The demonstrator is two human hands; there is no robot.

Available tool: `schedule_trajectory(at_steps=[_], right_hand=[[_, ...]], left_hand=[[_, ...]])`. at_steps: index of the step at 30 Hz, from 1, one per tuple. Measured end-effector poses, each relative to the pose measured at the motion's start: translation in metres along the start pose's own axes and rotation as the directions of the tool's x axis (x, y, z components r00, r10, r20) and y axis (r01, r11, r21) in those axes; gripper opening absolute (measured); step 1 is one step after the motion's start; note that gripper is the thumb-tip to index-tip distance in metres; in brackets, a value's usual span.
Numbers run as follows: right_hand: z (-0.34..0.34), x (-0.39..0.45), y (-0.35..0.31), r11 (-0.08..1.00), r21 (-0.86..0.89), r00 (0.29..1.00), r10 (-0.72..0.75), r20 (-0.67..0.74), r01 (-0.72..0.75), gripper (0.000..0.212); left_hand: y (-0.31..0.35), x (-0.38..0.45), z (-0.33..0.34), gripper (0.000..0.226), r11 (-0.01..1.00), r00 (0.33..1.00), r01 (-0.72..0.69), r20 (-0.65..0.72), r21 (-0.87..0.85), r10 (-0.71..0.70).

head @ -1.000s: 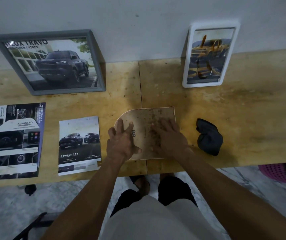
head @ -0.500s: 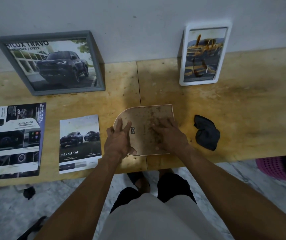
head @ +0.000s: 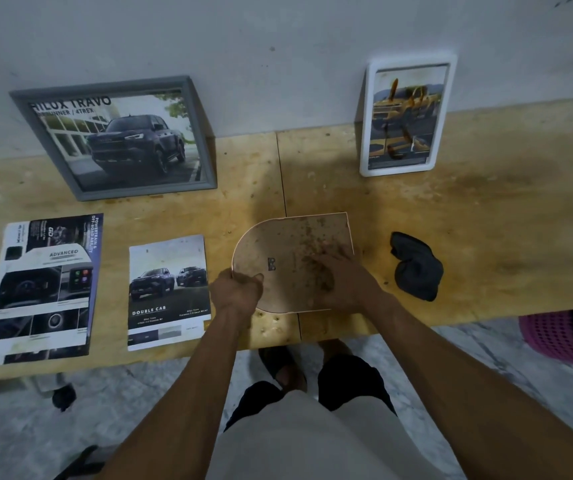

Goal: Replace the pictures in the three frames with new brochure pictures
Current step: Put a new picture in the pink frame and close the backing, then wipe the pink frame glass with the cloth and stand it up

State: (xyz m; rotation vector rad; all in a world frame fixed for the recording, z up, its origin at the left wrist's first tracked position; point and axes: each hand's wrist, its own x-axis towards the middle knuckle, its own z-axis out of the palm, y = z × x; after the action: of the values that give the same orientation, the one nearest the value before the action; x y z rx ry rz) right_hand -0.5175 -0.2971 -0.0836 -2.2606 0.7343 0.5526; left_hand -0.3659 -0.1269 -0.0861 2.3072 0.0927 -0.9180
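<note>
An arch-shaped frame [head: 283, 244] lies face down on the wooden table [head: 486, 220], its stained brown backing up. My left hand [head: 238, 291] grips its rounded left edge, fingers curled over the rim. My right hand [head: 338, 273] rests flat on the backing's right half. A grey frame [head: 118, 140] with a dark pickup picture leans on the wall at the left. A white frame [head: 406, 116] with a yellow pickup picture leans on the wall at the right. Two brochure pages lie at the left: a "Double Cab" page [head: 167, 292] and a larger interior page [head: 44, 289].
A dark crumpled cloth [head: 415, 266] lies just right of the arch frame. A pink perforated basket [head: 555, 337] stands on the floor below the table's right end. My legs and sandalled feet are under the table's front edge.
My left hand has slid from lying flat on the backing to gripping the frame's rounded left edge with curled fingers. The right hand stays pressed on the backing.
</note>
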Motion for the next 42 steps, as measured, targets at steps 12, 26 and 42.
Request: schedule_trajectory(at_steps=[12,26,42], right_hand=[[-0.005,-0.025,-0.015,0.977,-0.17,0.972,-0.158,-0.175,0.128,0.095],[-0.044,-0.045,-0.078,0.945,0.007,0.638,-0.216,-0.739,0.328,0.03],[-0.024,-0.05,-0.057,0.653,0.746,0.738,0.439,-0.512,0.129,0.037]], left_hand=[[0.036,-0.022,-0.037,0.005,0.925,0.997,0.064,-0.008,-0.375,-0.072],[0.101,-0.048,-0.105,0.035,0.757,0.991,-0.09,0.014,-0.648,0.13],[0.02,-0.04,-0.065,0.019,0.886,0.97,-0.021,0.206,-0.464,0.131]])
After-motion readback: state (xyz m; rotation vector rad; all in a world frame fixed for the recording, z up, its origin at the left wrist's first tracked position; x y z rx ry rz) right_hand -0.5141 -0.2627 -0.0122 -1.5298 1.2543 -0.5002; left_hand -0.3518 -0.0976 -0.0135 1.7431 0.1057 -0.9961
